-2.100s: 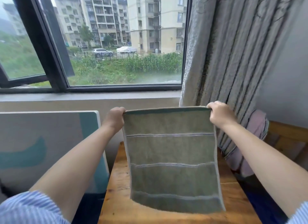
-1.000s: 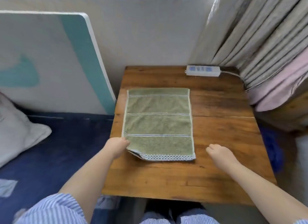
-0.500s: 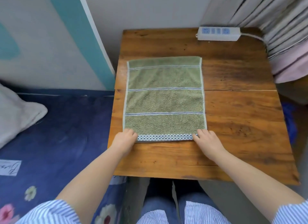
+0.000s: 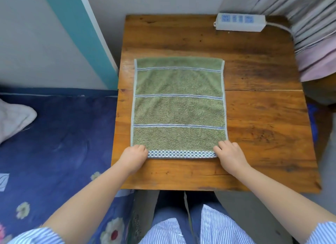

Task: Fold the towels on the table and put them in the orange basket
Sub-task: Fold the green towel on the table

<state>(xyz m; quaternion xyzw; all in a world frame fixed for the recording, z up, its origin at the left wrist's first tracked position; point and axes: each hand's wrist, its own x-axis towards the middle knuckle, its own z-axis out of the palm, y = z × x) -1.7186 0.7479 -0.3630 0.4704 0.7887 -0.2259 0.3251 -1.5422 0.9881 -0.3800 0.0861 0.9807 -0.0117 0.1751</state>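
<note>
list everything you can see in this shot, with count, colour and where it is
towel: 1, green with thin blue-white stripes and a checked near hem, flat on the table's left half
table: 1, brown wood, centre, in front of the person
power strip: 1, white with blue sockets, far right corner of the table, its cable running right
board: 1, pale grey with a teal band, leaning at the wall left of the table
bedding: 1, dark blue with flowers, left of the table
pillow: 1, white, left edge
curtain: 1, grey with a pink hem, upper right
orange basket: not in view
left hand: on the towel's near left corner
right hand: on the towel's near right corner
</note>
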